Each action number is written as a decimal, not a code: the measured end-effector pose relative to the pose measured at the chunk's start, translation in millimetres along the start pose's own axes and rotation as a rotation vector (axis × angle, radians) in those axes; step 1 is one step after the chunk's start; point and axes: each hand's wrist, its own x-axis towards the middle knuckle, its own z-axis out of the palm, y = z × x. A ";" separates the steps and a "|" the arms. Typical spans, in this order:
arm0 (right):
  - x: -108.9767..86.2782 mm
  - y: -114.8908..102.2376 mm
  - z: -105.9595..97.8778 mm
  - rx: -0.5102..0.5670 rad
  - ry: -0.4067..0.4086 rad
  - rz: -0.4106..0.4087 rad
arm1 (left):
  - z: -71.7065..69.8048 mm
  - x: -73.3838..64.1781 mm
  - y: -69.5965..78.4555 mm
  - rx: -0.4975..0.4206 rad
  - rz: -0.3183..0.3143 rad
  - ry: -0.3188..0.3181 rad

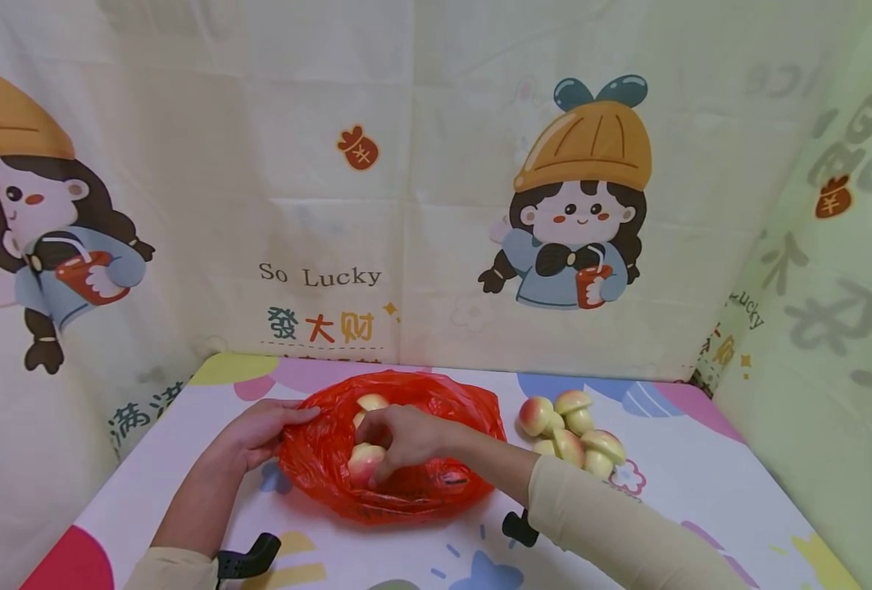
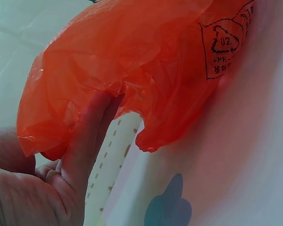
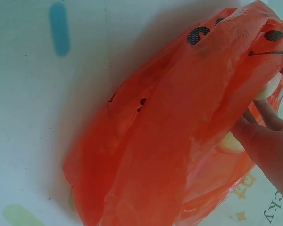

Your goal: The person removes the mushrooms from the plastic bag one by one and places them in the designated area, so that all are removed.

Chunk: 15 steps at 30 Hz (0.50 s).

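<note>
Cartoon-print cloth backs your table. Your left hand pinches the red bag's rim at nine o'clock; your right hand curls fingers around a toy mushroom inside. Thin plastic could slip shut and snag it.

I count one red plastic bag on the tabletop. Inside it I can make out three toy mushrooms: one under my right hand, namely the mushroom in my fingers, one mushroom at the back of the bag, and a third mushroom mostly hidden behind my fingers. Beside the bag sits one pile of mushrooms; I count about five there, though they overlap, so the exact number is hard to tell. My left hand makes two hands in all.
</note>
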 end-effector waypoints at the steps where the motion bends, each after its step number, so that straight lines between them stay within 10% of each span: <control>1: -0.5 0.3 -0.5 0.000 -0.003 0.001 | 0.2 0.0 0.1 -0.001 0.000 0.000; 15: -10.4 6.5 -5.3 0.025 -0.010 -0.008 | 0.6 -0.5 -0.2 -0.003 -0.001 -0.001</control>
